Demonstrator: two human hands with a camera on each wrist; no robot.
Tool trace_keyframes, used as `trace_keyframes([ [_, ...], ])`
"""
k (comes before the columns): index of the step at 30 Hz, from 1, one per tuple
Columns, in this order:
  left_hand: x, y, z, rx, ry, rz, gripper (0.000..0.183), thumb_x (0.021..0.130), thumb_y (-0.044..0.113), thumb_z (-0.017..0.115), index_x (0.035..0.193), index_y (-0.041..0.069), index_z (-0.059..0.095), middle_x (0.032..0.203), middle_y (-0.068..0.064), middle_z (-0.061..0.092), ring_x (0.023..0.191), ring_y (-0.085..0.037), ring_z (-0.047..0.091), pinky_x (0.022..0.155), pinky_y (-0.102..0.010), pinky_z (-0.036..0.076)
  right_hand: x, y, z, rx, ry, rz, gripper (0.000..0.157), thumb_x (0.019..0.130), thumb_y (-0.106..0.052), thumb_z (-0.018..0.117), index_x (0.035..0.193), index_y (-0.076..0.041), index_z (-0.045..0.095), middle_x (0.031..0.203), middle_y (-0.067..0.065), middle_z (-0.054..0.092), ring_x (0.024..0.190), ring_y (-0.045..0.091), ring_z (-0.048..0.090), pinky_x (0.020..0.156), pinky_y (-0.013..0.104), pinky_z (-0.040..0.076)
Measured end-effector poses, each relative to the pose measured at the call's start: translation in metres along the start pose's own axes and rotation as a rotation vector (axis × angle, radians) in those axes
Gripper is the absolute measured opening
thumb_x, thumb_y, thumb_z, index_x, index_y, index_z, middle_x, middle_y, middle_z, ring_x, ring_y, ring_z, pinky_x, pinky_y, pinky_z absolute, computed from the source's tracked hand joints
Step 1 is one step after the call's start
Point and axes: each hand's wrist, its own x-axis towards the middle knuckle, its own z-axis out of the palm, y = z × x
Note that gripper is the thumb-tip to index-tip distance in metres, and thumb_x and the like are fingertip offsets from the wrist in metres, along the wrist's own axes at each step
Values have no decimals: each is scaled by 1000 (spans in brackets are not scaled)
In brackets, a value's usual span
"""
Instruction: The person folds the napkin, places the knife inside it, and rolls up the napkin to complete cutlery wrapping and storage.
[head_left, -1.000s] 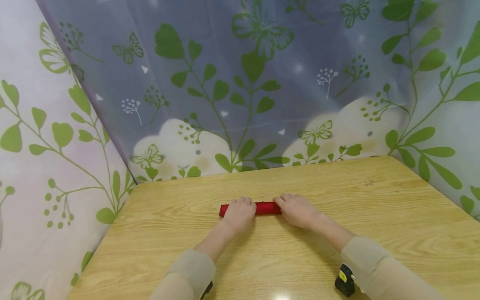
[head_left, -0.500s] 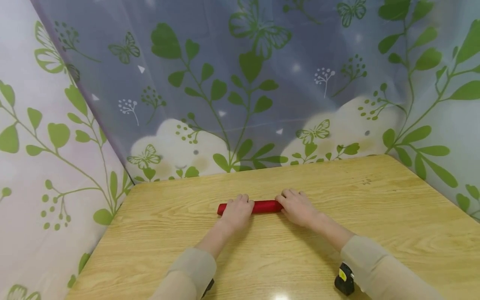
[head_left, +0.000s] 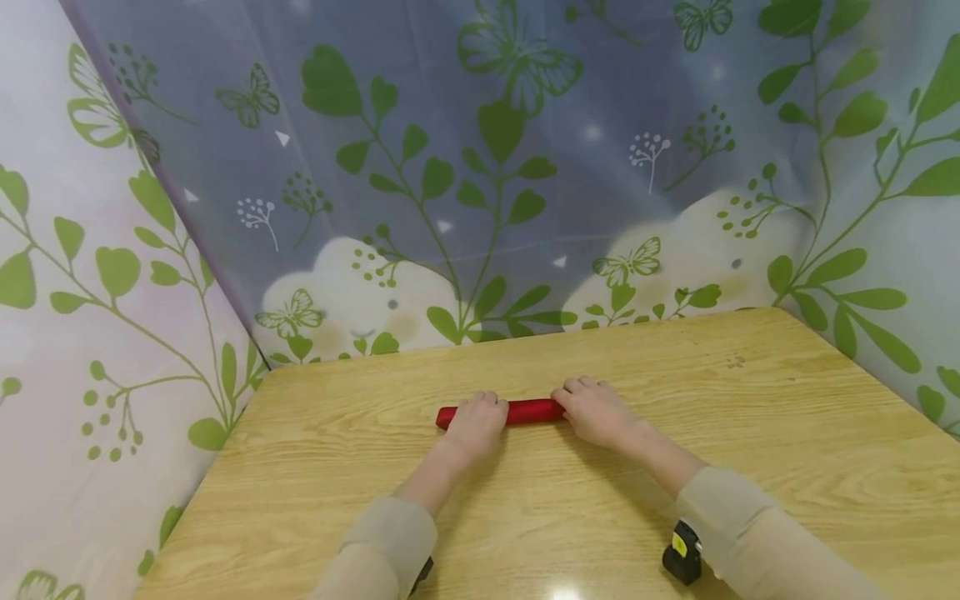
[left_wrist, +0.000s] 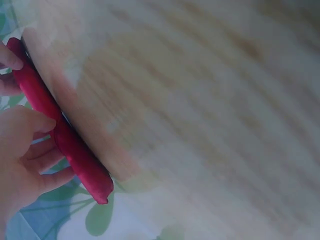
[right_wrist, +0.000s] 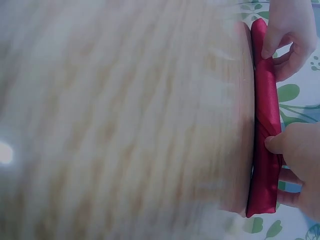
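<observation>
A narrow roll of shiny red cloth (head_left: 531, 412) lies across the wooden table, roughly parallel to its back edge. My left hand (head_left: 476, 425) grips it a little in from the left end, which sticks out past the hand. At the right end, my right hand (head_left: 596, 411) holds it with curled fingers. In the left wrist view, the left thumb lies on the near side of the red roll (left_wrist: 82, 155) and the fingers reach round behind. From the right wrist, the right hand (right_wrist: 300, 155) pinches the roll (right_wrist: 266, 100) between thumb and fingers; a diagonal fold shows beside the thumb.
The wood-grain table (head_left: 360, 475) spreads around both hands. Behind it hangs a blue-grey backdrop (head_left: 420, 192) printed with green leaves and butterflies, with paler panels at left and right. A black device (head_left: 681, 554) with a yellow mark sits by the right cuff.
Both hands and the red cloth roll have shifted very slightly toward the back of the table. A small bump on the roll's top edge no longer shows. The grip looks the same.
</observation>
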Motion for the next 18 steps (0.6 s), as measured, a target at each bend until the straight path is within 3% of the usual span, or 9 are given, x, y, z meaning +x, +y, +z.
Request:
trace_keyframes([
  [12, -4, -5, -6, 4, -10, -46, 29, 88, 22, 58, 114, 9, 59, 101, -6, 56, 98, -22, 53, 74, -38, 46, -2, 3, 0, -25, 4, -18, 32, 85, -12, 64, 114, -2, 57, 103, 14, 57, 96, 31, 55, 74, 47, 47],
  [18, -6, -18, -10, -78, -1, -102, 43, 93, 34, 52, 127, 7, 53, 120, -10, 56, 113, -27, 51, 93, -43, 40, -9, 6, -1, 52, 33, 24, 39, 87, -23, 64, 117, 0, 56, 110, 16, 56, 104, 35, 53, 82, 54, 43],
])
